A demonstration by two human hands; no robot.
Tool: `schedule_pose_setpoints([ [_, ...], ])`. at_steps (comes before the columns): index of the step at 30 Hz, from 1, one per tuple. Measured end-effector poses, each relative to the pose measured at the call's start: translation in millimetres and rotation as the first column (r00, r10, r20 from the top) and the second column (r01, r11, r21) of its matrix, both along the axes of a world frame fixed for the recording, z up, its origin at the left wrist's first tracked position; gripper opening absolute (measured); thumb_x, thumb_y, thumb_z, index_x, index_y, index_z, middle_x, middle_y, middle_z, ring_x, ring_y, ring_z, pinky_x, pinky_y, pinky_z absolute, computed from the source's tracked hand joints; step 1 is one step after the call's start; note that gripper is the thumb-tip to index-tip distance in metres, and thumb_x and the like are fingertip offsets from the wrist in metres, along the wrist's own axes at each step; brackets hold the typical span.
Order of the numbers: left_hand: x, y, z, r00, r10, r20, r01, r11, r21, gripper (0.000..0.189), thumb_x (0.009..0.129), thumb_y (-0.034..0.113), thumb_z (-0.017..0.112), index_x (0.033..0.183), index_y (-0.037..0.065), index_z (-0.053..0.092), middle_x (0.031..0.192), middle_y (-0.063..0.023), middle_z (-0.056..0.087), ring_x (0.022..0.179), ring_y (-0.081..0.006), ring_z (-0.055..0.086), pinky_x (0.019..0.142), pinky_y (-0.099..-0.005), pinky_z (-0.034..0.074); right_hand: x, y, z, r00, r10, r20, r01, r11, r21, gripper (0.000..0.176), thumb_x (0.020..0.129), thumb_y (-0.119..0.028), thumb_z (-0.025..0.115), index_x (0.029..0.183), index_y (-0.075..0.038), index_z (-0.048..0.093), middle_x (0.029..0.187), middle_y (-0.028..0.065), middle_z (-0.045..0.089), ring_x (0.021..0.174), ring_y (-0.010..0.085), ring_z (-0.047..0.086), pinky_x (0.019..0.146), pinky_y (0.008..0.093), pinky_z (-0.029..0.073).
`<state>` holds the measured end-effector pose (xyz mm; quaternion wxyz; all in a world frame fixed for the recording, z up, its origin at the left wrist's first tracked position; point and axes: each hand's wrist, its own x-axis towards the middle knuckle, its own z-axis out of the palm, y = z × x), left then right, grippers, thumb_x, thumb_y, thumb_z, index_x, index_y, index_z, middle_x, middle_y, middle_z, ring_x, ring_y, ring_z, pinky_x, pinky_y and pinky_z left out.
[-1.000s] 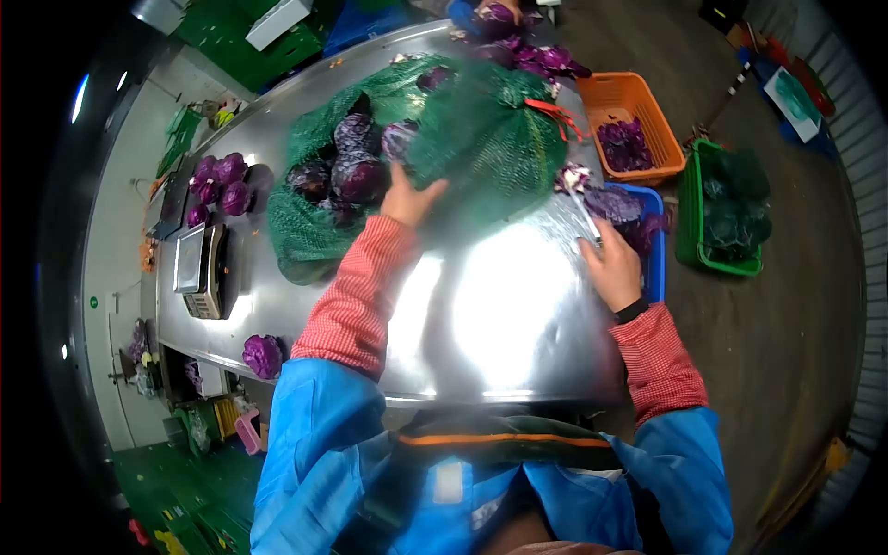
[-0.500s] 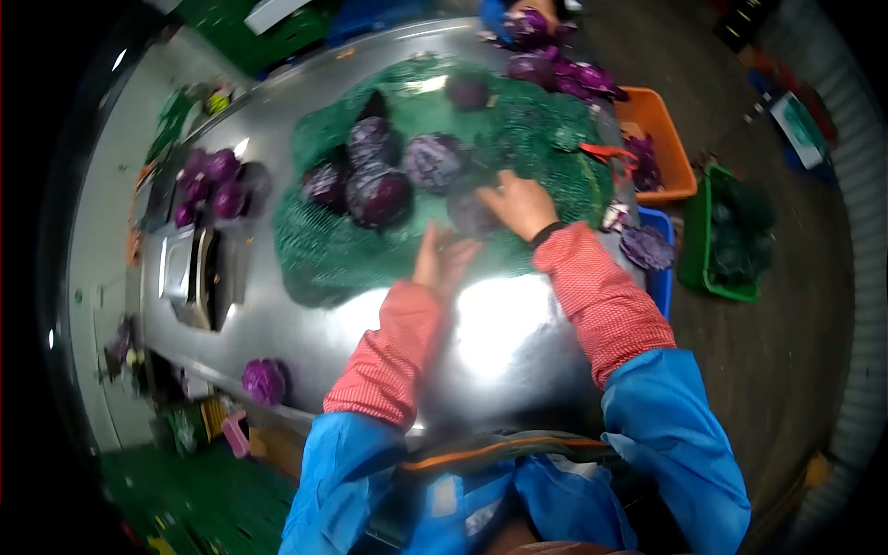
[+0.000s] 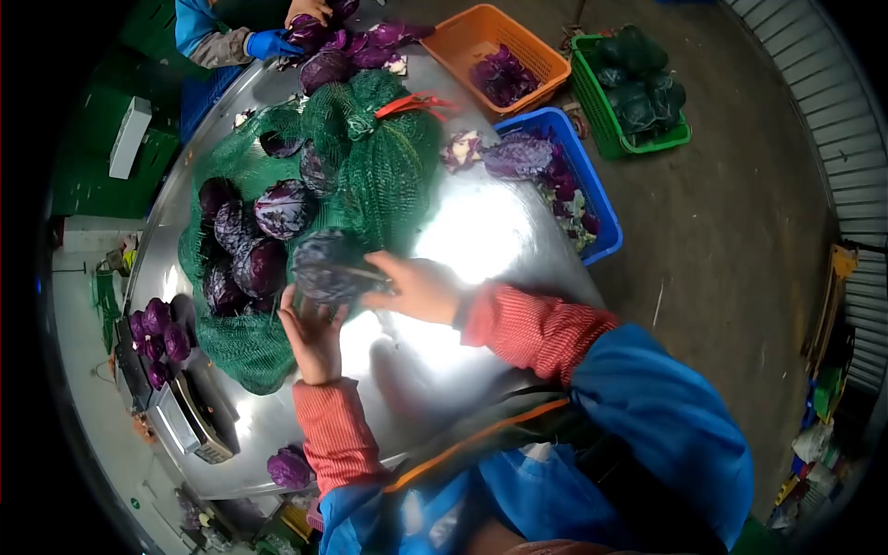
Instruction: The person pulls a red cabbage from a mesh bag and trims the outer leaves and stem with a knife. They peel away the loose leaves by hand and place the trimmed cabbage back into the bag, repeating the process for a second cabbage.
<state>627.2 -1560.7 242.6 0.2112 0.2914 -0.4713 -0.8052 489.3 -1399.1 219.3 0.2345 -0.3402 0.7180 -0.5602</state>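
I hold a red cabbage (image 3: 324,266) between both hands, just above the steel table (image 3: 481,231). My left hand (image 3: 313,338) cups it from below and my right hand (image 3: 416,289) grips its right side. A thin dark line crosses the cabbage by my right fingers; I cannot tell what it is. Right behind the cabbage lies an open green net sack (image 3: 379,176) with several more red cabbages (image 3: 277,208) in it.
A co-worker's blue-gloved hand (image 3: 268,43) handles cabbages at the table's far end. Orange crate (image 3: 467,32), blue crate (image 3: 592,176) with leaf trimmings and green crate (image 3: 601,129) stand on the floor to the right. A scale (image 3: 190,421), loose cabbages (image 3: 153,333) and a single cabbage (image 3: 289,467) are at left.
My right hand came over from the table's right edge to the sack. Both hands drew one cabbage out of the net toward me and now hold it.
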Motion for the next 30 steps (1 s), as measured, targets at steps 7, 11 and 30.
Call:
schedule_pose_setpoints([
  [7, -23.5, 47.8, -7.4, 0.980, 0.081, 0.184, 0.082, 0.675, -0.733, 0.063, 0.086, 0.014, 0.068, 0.140, 0.008, 0.035, 0.145, -0.0158, 0.037, 0.131, -0.0282, 0.042, 0.103, -0.0414, 0.042, -18.1, 73.9, -59.9, 0.831, -0.174, 0.528, 0.169, 0.984, 0.058, 0.036, 0.097, -0.038, 0.054, 0.110, -0.004, 0.055, 0.078, 0.0015, 0.055, 0.066, 0.0089, 0.051, 0.057, 0.0255, 0.042],
  [11, -65.3, 44.7, -59.6, 0.940, -0.210, 0.267, 0.338, 0.494, -0.801, 0.065, 0.085, 0.023, 0.072, 0.140, 0.004, 0.042, 0.134, -0.0154, 0.050, 0.123, -0.0278, 0.050, 0.106, -0.0360, 0.038, -24.1, 87.9, -48.4, 0.785, -0.181, 0.592, 0.212, 0.977, 0.018, 0.031, 0.094, -0.033, 0.059, 0.110, -0.007, 0.053, 0.084, -0.0001, 0.057, 0.066, 0.0066, 0.050, 0.056, 0.0226, 0.041],
  [30, -11.3, 130.8, -1.0, 0.866, -0.101, 0.489, 0.401, 0.724, -0.561, 0.105, 0.065, 0.039, 0.084, 0.143, 0.002, 0.026, 0.124, -0.0242, 0.038, 0.112, -0.0362, 0.052, 0.097, -0.0419, 0.047, 28.8, 143.9, -20.2, 0.909, 0.083, -0.408, 0.017, 0.972, 0.235, 0.014, 0.094, -0.016, 0.053, 0.098, -0.003, 0.049, 0.083, 0.0197, 0.063, 0.074, 0.0404, 0.062, 0.063, 0.0464, 0.050],
])
